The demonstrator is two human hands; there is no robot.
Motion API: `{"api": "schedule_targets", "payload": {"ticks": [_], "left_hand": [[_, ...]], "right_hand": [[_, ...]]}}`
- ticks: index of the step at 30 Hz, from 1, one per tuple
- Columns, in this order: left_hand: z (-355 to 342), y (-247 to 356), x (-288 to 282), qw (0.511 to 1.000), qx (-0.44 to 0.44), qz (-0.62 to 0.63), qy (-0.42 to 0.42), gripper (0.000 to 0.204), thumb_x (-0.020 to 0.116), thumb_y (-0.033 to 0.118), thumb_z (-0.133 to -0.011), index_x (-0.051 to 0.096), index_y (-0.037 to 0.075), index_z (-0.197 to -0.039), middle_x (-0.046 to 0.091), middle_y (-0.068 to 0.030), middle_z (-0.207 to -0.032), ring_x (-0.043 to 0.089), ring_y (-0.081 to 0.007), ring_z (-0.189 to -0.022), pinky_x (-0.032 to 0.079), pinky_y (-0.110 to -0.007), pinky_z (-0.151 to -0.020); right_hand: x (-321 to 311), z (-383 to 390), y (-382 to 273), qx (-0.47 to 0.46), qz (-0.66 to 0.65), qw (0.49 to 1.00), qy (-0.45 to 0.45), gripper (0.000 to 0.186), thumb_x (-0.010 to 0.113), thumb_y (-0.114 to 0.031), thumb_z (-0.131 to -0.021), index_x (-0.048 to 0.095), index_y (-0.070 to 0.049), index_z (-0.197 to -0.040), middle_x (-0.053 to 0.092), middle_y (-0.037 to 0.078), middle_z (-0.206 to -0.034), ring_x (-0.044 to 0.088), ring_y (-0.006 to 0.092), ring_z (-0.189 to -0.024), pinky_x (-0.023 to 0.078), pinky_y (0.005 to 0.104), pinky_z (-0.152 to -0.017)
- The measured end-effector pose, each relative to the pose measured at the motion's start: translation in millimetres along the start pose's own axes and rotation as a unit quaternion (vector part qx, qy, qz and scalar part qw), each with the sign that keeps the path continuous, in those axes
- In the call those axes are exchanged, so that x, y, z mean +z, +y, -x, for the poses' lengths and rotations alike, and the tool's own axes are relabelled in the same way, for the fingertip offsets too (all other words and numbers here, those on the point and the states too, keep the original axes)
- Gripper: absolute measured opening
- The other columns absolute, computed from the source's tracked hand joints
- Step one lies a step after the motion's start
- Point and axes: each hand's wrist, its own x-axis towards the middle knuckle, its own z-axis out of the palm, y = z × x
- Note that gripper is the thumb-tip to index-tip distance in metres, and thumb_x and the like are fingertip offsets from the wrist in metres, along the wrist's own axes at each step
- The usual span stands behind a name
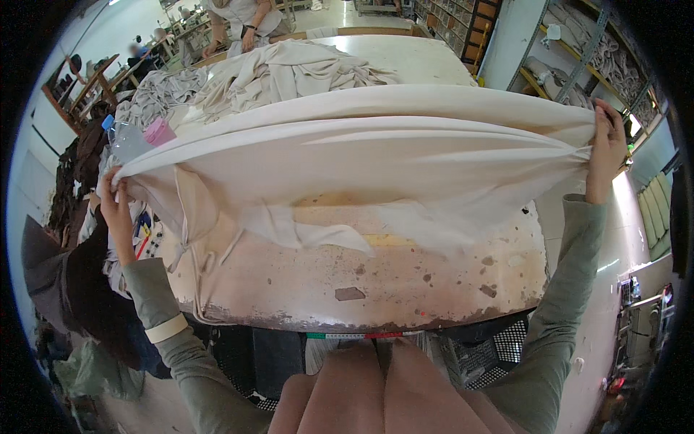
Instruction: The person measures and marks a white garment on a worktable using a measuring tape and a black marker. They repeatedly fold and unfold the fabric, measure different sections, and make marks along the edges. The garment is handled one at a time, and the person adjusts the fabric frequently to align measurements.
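A long length of cream fabric point(376, 159) is stretched crosswise above a worn, stained table point(390, 282), with loose folds and narrow strips hanging down onto its surface. My left hand point(116, 199) is closed on the fabric's left end, beside a plastic bottle with a blue cap point(126, 141) and a pink container point(157, 132). My right hand point(606, 145) grips the other end, raised at the right of the table. Behind the stretched cloth lies a heap of crumpled pale fabric point(282, 72).
A co-worker point(238, 22) stands beyond the table. Metal shelves with cloth point(585, 50) are at the right. Dark garments point(76, 296) hang at the left edge. Black perforated crates point(491, 347) sit under the table's near edge.
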Motion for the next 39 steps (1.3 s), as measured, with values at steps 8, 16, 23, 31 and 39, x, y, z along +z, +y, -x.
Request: {"api": "schedule_targets", "payload": {"ticks": [8, 16, 23, 31, 39], "left_hand": [[109.7, -10.6, 8.5, 0.997, -0.082, -0.001, -0.014, 0.030, 0.060, -0.010, -0.075, 0.049, 0.003, -0.100, 0.054, -0.0151, -0.124, 0.049, -0.0223, -0.118, 0.034, -0.033, -0.103], [216.1, -12.8, 41.8, 0.979, -0.192, -0.033, -0.053, 0.028, 0.063, -0.013, -0.070, 0.047, 0.001, -0.087, 0.056, -0.0139, -0.115, 0.054, -0.0234, -0.109, 0.044, -0.035, -0.096], [234.9, -33.5, 32.9, 0.973, -0.216, 0.057, -0.052, 0.029, 0.061, -0.015, -0.074, 0.045, 0.002, -0.091, 0.053, -0.0139, -0.121, 0.053, -0.0224, -0.111, 0.043, -0.033, -0.097], [247.7, -87.9, 14.5, 0.954, -0.281, 0.075, -0.073, 0.026, 0.061, -0.008, -0.079, 0.047, 0.006, -0.096, 0.048, -0.0129, -0.130, 0.048, -0.0244, -0.119, 0.040, -0.034, -0.098], [249.2, -91.8, 10.8, 0.948, -0.284, 0.124, -0.073, 0.034, 0.053, -0.010, -0.081, 0.052, 0.004, -0.112, 0.044, -0.0141, -0.137, 0.042, -0.0250, -0.128, 0.035, -0.036, -0.105]], "right_hand": [[-17.9, 134.2, 24.8, 0.164, 0.017, 0.981, -0.099, 0.019, 0.056, -0.018, -0.093, 0.060, -0.005, -0.105, 0.056, 0.000, -0.085, 0.040, 0.0031, -0.063, 0.031, 0.0197, -0.052], [-34.6, 249.9, 60.7, 0.242, 0.048, 0.933, -0.262, 0.016, 0.051, -0.012, -0.093, 0.054, -0.005, -0.107, 0.053, 0.002, -0.088, 0.040, 0.0079, -0.071, 0.034, 0.0225, -0.061], [-62.3, 248.3, 59.9, 0.270, -0.026, 0.899, -0.344, 0.018, 0.053, -0.011, -0.092, 0.053, -0.004, -0.109, 0.053, 0.001, -0.089, 0.046, 0.0094, -0.076, 0.038, 0.0229, -0.067], [-105.5, 194.0, 57.0, 0.317, 0.014, 0.752, -0.578, 0.030, 0.066, -0.016, -0.085, 0.059, -0.003, -0.112, 0.061, 0.001, -0.096, 0.057, 0.0105, -0.089, 0.047, 0.0278, -0.082], [-111.3, 181.2, 43.5, 0.313, 0.082, 0.786, -0.527, 0.015, 0.066, -0.012, -0.085, 0.066, -0.002, -0.096, 0.065, 0.002, -0.084, 0.054, 0.0074, -0.073, 0.043, 0.0225, -0.067]]}}
